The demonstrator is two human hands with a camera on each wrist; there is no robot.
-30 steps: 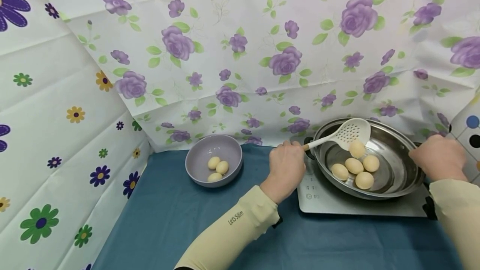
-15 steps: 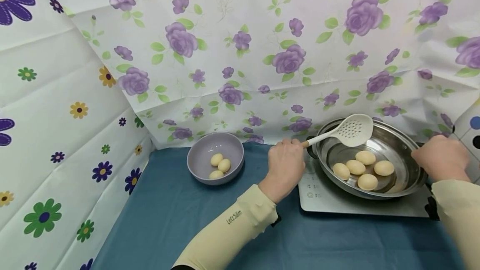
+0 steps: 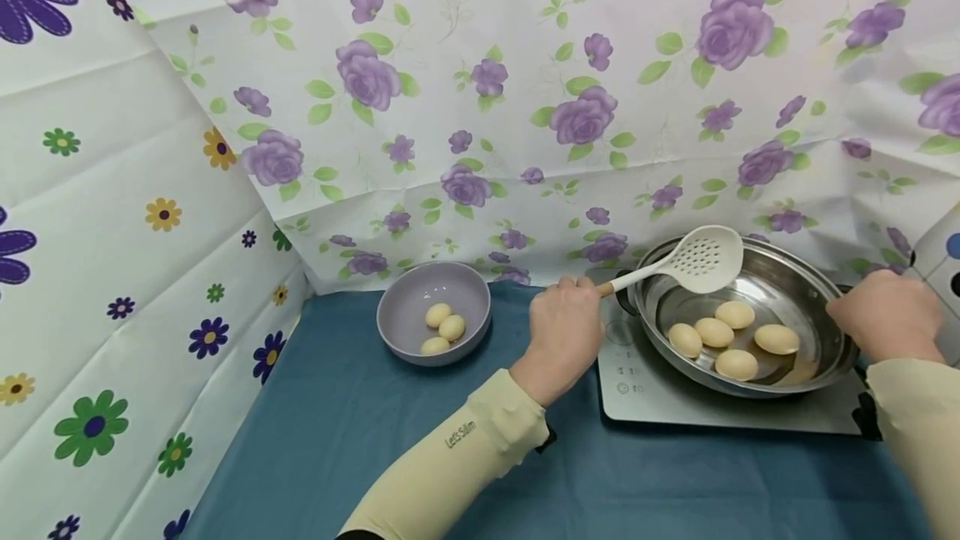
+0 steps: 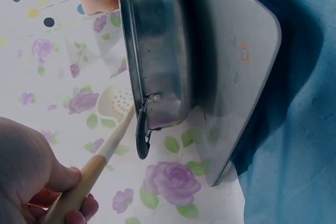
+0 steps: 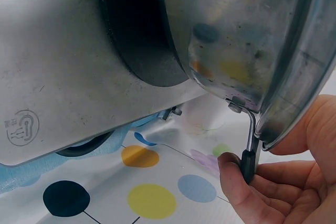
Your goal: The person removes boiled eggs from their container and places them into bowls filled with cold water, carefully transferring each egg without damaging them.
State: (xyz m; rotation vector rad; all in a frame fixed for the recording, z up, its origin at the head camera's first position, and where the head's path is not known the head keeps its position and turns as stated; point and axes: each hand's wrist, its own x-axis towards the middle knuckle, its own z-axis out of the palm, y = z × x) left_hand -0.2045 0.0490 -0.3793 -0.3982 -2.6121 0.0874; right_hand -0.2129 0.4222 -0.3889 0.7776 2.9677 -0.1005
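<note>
Your left hand (image 3: 566,336) has its grip clamped on the skimmer (image 3: 705,260), thumb and fingers wrapped about the wooden end, as the left wrist view shows. The skimmer's pale, perforated head hangs at a slant over the back left of the pan (image 3: 806,307), behind the eggs (image 3: 736,365); whether its shaft touches the rim, I cannot tell.

Your right hand (image 3: 888,315) has its grip clamped on the pan's right side, with fingers curled about the black right handle (image 5: 248,167). The left handle (image 4: 142,135) is free, just beside the skimmer's shaft.

The pan stands on the flat, silvery hob (image 3: 697,417). Five eggs lie in the bottom of it, four grouped toward the left and front, the other a little to their right.

Well to the left of the pan, a greyish purple bowl (image 3: 395,319) stands at the back of the table (image 3: 337,440), which has a blue cover. Three more eggs lie close together in it.

Pale yellow sleeves (image 3: 450,457) cover your forearms, the left one lettered. Behind the table hangs a cloth with purple roses (image 3: 465,98); a daisy-patterned cloth (image 3: 97,215) hangs at the left, and a spotted cloth (image 5: 152,200) at the right.
</note>
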